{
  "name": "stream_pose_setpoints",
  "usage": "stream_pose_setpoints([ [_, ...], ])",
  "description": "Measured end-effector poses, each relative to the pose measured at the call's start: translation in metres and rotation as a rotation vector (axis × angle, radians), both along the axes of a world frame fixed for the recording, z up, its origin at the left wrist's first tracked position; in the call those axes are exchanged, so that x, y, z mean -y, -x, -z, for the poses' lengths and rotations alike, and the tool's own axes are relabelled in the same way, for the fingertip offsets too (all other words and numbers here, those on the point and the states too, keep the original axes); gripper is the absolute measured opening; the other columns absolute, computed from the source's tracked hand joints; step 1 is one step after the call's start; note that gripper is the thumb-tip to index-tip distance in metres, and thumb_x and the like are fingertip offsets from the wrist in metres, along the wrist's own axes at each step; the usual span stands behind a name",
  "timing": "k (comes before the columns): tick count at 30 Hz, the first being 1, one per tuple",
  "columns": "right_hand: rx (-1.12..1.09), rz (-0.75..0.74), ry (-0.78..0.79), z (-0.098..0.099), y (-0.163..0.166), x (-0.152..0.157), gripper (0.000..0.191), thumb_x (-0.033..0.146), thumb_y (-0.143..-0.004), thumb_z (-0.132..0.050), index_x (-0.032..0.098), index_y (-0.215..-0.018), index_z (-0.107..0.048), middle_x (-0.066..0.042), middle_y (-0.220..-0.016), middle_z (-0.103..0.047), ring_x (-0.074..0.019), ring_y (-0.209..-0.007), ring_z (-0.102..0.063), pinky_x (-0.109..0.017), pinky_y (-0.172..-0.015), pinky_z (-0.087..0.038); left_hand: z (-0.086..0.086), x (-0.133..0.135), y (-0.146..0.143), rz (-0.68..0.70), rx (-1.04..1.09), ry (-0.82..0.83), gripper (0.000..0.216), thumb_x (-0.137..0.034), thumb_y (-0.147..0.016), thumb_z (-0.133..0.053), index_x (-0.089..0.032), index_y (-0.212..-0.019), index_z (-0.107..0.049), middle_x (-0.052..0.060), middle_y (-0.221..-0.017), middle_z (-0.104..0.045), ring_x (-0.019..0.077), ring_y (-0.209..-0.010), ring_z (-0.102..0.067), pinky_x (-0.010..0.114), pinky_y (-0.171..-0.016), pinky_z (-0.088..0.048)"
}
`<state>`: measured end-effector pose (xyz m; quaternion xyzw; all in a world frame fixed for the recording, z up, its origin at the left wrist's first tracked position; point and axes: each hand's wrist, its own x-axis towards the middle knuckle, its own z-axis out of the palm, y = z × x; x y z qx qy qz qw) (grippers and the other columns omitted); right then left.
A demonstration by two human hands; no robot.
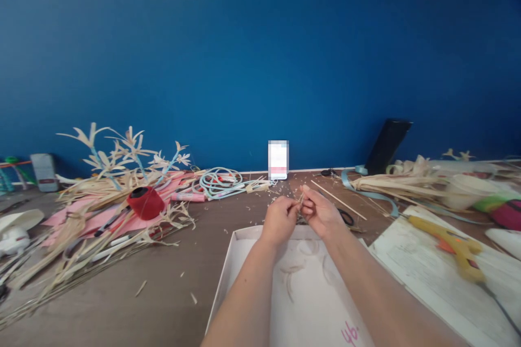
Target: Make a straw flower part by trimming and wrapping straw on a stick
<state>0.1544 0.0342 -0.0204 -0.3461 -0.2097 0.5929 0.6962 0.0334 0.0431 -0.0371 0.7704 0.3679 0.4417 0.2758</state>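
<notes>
Both of my hands meet over the far edge of a shallow white box lid (240, 260). My left hand (280, 219) is closed, pinching a thin pale straw strip (300, 199). My right hand (321, 211) is closed too, its fingertips pinching the same strip right beside the left ones. The strip pokes up a little between the two hands. Curled pale strips lie inside the box beneath my forearms.
Straw flowers and dried leaves (122, 162) with a red thread spool (145, 201) lie left. A phone (278, 160) leans on the blue wall. A yellow glue gun (451, 241) rests on paper at right, near straw bundles (399, 176) and black scissors (347, 218).
</notes>
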Motion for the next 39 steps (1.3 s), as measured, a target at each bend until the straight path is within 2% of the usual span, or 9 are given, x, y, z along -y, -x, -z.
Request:
stream_pose_setpoints([
  [11,-0.002,0.005,-0.043,0.003,-0.002,0.000,0.030,0.027,-0.057,-0.079,0.017,-0.057,-0.051,0.008,-0.048,-0.042,-0.0025,-0.040,-0.035,-0.012,-0.031,-0.032,-0.002,0.000,0.002,0.060,0.035,0.084,0.017,-0.025,-0.080,-0.050,-0.019,-0.080,-0.066,0.002,-0.076,-0.060,0.0121,-0.074,-0.052,0.022,-0.067,-0.039],
  [20,-0.017,0.016,-0.050,0.006,-0.003,-0.002,0.030,0.027,-0.059,-0.078,0.018,-0.059,-0.049,0.008,-0.050,-0.042,-0.0025,-0.040,-0.034,-0.012,-0.031,-0.032,-0.002,0.000,0.001,0.086,0.007,0.128,0.019,-0.031,-0.079,-0.051,-0.018,-0.077,-0.065,0.001,-0.074,-0.060,0.0123,-0.071,-0.052,0.023,-0.064,-0.038],
  [22,-0.034,0.020,-0.043,0.005,-0.004,-0.003,0.029,0.026,-0.058,-0.078,0.017,-0.060,-0.051,0.007,-0.051,-0.043,-0.0024,-0.041,-0.035,-0.012,-0.031,-0.032,-0.001,-0.001,0.001,0.047,0.012,0.123,0.017,-0.029,-0.079,-0.051,-0.018,-0.076,-0.064,0.002,-0.074,-0.059,0.0122,-0.070,-0.052,0.023,-0.063,-0.039],
  [24,-0.037,0.027,-0.038,0.004,-0.005,-0.002,0.027,0.025,-0.058,-0.078,0.017,-0.062,-0.053,0.007,-0.053,-0.045,-0.0026,-0.042,-0.035,-0.012,-0.031,-0.032,0.000,-0.002,0.001,-0.050,0.062,0.096,0.016,-0.022,-0.077,-0.052,-0.018,-0.086,-0.063,0.003,-0.083,-0.059,0.0110,-0.068,-0.051,0.023,-0.065,-0.041],
  [27,-0.011,0.041,-0.044,0.003,-0.005,-0.002,0.024,0.025,-0.060,-0.077,0.017,-0.063,-0.054,0.007,-0.052,-0.044,-0.0026,-0.042,-0.035,-0.011,-0.031,-0.030,-0.001,-0.003,0.004,-0.235,0.188,0.064,0.033,-0.015,-0.074,-0.052,-0.019,-0.106,-0.057,0.006,-0.104,-0.055,0.0078,-0.062,-0.049,0.025,-0.067,-0.043],
  [29,0.018,0.046,-0.060,0.002,-0.005,-0.001,0.024,0.026,-0.062,-0.076,0.018,-0.063,-0.054,0.007,-0.051,-0.041,-0.0028,-0.042,-0.034,-0.011,-0.032,-0.030,-0.005,-0.002,0.005,-0.281,0.247,0.072,0.034,-0.016,-0.076,-0.050,-0.020,-0.109,-0.056,0.007,-0.108,-0.055,0.0073,-0.061,-0.049,0.025,-0.067,-0.044],
  [32,0.069,0.059,-0.093,0.000,-0.001,0.000,0.023,0.028,-0.062,-0.076,0.017,-0.062,-0.055,0.008,-0.050,-0.040,-0.0030,-0.042,-0.035,-0.012,-0.033,-0.030,-0.009,0.001,0.005,-0.183,0.293,0.129,0.028,-0.027,-0.080,-0.049,-0.020,-0.105,-0.059,0.006,-0.100,-0.061,0.0092,-0.064,-0.052,0.024,-0.065,-0.045],
  [35,0.126,0.070,-0.102,-0.001,0.003,0.001,0.022,0.030,-0.061,-0.076,0.017,-0.064,-0.058,0.007,-0.050,-0.042,-0.0034,-0.043,-0.037,-0.014,-0.036,-0.032,-0.010,0.004,0.000,-0.044,0.308,0.222,0.034,-0.036,-0.077,-0.054,-0.020,-0.107,-0.059,0.005,-0.095,-0.065,0.0109,-0.067,-0.055,0.023,-0.062,-0.045],
  [39,0.195,0.099,-0.117,-0.003,0.008,0.002,0.025,0.032,-0.060,-0.076,0.017,-0.059,-0.056,0.007,-0.049,-0.043,-0.0048,-0.044,-0.040,-0.018,-0.040,-0.035,-0.006,0.004,-0.006,-0.019,0.289,0.313,0.027,-0.036,-0.073,-0.059,-0.018,-0.093,-0.063,0.003,-0.080,-0.066,0.0089,-0.055,-0.053,0.021,-0.053,-0.044],
])
